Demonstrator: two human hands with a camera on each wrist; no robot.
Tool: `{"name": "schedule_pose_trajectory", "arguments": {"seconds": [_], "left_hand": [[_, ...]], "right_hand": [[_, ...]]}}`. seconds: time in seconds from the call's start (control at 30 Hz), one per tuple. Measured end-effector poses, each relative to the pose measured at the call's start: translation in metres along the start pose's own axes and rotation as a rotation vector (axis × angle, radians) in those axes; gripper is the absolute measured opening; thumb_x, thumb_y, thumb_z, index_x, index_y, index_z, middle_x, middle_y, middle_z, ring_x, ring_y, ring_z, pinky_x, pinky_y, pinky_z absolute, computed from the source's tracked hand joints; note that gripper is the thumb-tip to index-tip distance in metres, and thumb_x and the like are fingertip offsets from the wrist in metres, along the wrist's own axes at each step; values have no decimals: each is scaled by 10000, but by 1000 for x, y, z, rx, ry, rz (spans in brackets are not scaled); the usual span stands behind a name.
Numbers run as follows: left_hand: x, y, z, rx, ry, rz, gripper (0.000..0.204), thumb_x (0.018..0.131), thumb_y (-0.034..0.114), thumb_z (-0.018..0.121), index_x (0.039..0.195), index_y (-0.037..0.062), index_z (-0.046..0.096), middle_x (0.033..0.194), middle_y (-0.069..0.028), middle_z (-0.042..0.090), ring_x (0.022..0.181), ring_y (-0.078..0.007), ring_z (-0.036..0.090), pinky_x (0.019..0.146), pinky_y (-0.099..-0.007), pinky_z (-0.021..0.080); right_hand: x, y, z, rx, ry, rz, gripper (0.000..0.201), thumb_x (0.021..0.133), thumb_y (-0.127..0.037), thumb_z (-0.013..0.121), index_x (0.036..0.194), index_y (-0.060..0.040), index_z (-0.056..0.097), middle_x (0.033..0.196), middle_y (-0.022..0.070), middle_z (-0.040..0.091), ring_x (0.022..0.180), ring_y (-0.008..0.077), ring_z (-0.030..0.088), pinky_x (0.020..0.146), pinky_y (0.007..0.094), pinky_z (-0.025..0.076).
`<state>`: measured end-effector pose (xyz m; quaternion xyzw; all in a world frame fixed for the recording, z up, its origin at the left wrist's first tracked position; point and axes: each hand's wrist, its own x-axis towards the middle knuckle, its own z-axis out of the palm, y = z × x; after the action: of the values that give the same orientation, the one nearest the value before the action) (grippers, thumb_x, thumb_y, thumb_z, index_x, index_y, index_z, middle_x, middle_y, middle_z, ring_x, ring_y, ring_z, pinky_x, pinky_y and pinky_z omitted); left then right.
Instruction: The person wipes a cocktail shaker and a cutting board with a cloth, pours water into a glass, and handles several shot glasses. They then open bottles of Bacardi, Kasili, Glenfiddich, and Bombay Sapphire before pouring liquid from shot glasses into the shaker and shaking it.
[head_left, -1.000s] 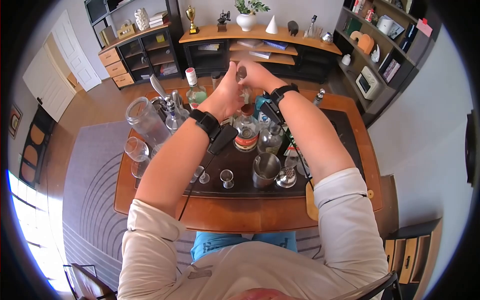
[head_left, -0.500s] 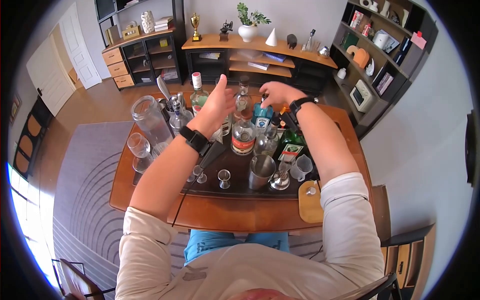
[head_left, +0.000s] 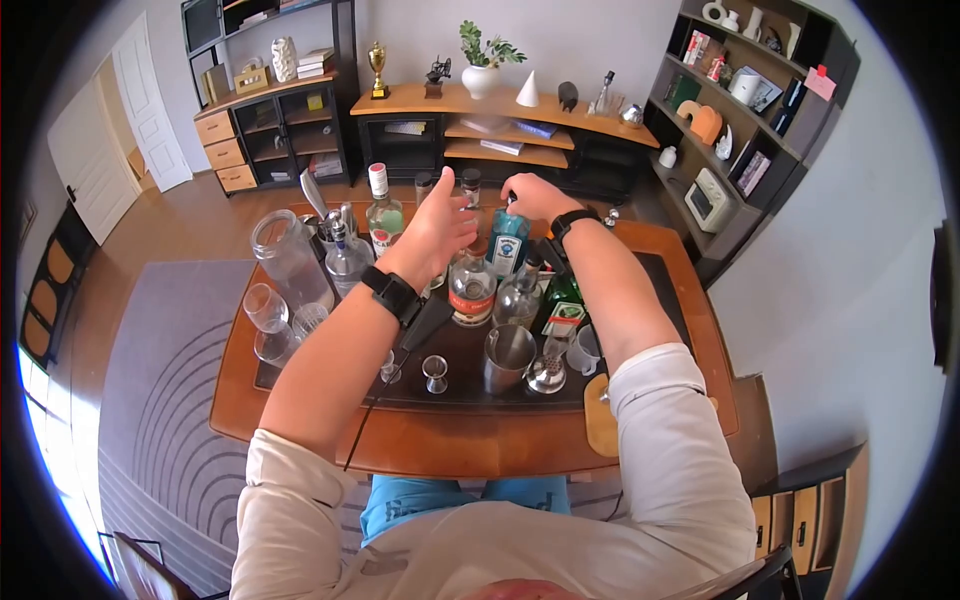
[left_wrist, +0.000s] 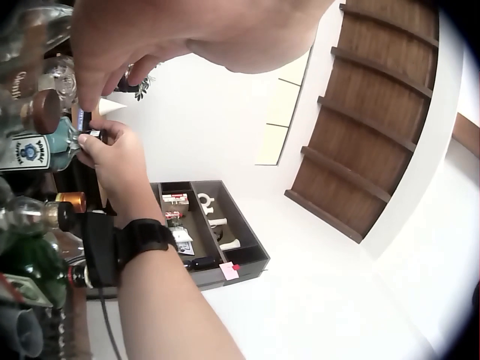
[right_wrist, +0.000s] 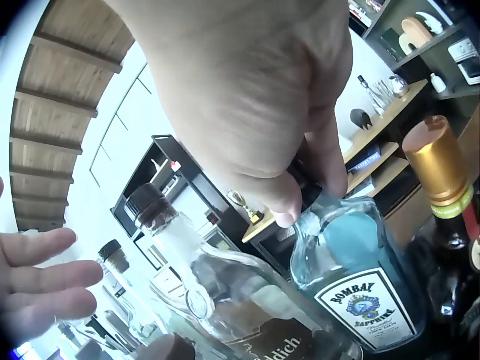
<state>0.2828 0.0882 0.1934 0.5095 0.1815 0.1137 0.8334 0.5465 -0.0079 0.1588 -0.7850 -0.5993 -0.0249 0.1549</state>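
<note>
My right hand pinches the dark cap at the top of a blue gin bottle, which stands upright among other bottles. In the right wrist view, the thumb and fingers close round the neck of this gin bottle, labelled Bombay Sapphire. To its left, my left hand is raised above the bottles with fingers apart and nothing in it. Nearest to that hand are a brown-stoppered bottle with a red-orange label and a clear, dark-capped bottle.
A steel shaker cup, strainer top and jigger stand at the front of the table. A glass jar and wine glass are on the left. A green bottle and wooden board are on the right.
Both hands were together over a clear bottle. They parted; my right hand moved right to the gin bottle's cap, while my left stayed raised with nothing in it.
</note>
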Motion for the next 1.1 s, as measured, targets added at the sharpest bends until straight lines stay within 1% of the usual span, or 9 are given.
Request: {"name": "schedule_pose_trajectory", "arguments": {"seconds": [0.17, 0.4, 0.5, 0.57, 0.6, 0.7, 0.77, 1.03, 1.1], "left_hand": [[-3, 1, 11, 31, -2, 6, 1046, 1071, 723, 382, 1656, -114, 157, 1709, -366, 182, 1587, -472, 266, 1303, -500, 265], [-9, 11, 24, 93, -36, 78, 1018, 1077, 702, 401, 1669, -85, 146, 1696, -362, 223, 1575, -467, 293, 1296, -508, 278], [-19, 16, 37, -5, -20, 106, 994, 1065, 576, 586, 1686, -46, 121, 1693, -354, 241, 1562, -436, 327, 1266, -501, 339], [-42, 14, 55, 215, -79, 195, 1055, 991, 376, 783, 1707, 9, 100, 1652, -295, 350, 1521, -371, 405, 1208, -483, 416], [-53, 13, 68, 201, 12, 241, 1057, 916, 136, 858, 1705, 40, 160, 1518, -197, 525, 1392, -291, 558, 1101, -436, 514], [-85, 10, 72, 72, -245, 380, 969, 903, 29, 840, 1673, 30, 252, 1359, -123, 631, 1235, -236, 673, 993, -380, 571], [-112, 2, 70, 15, -242, 376, 901, 886, -47, 823, 1636, 22, 328, 1307, -123, 666, 1137, -210, 717, 914, -326, 592], [-196, -20, 76, -14, -33, 649, 859, 851, 5, 873, 1540, -40, 363, 1268, -155, 650, 1148, -242, 703, 947, -371, 607], [-206, -20, 79, 170, 130, 796, 847, 838, 23, 891, 1510, -42, 379, 1306, -166, 599, 1100, -241, 704, 948, -372, 607]], "right_hand": [[14, 1, -39, -15, 21, 74, 390, 796, -135, 847, 1164, -51, 748, 1135, 190, 740, 1098, 361, 699, 937, 438, 564], [14, -32, -197, -60, 147, -4, 352, 828, -94, 838, 1164, -48, 742, 1124, 142, 741, 1061, 282, 698, 935, 405, 556], [-4, -74, -271, 27, 97, -59, 463, 890, -95, 803, 1316, -57, 626, 1025, 104, 732, 937, 191, 691, 819, 363, 594], [-32, -116, -305, 128, 78, -81, 456, 922, -105, 780, 1341, -62, 603, 1028, 104, 738, 936, 174, 696, 803, 354, 603], [-46, -133, -314, 237, 52, -102, 450, 954, -116, 756, 1365, -67, 580, 1032, 104, 743, 936, 158, 702, 786, 344, 611], [-79, -167, -321, 370, 89, -133, 438, 995, -160, 732, 1402, -85, 589, 1076, 100, 750, 985, 150, 707, 837, 349, 618], [-96, -185, -318, 406, 129, -123, 461, 1004, -190, 736, 1428, -89, 585, 1097, 94, 752, 997, 147, 706, 854, 347, 614], [-127, -255, -277, 820, 353, -222, 520, 1011, -295, 769, 1439, -56, 597, 1134, 58, 742, 1048, 130, 683, 924, 319, 569], [-125, -272, -258, 774, 638, -190, 588, 961, -336, 809, 1406, -4, 615, 1132, 120, 749, 936, 150, 722, 825, 314, 565]]}}
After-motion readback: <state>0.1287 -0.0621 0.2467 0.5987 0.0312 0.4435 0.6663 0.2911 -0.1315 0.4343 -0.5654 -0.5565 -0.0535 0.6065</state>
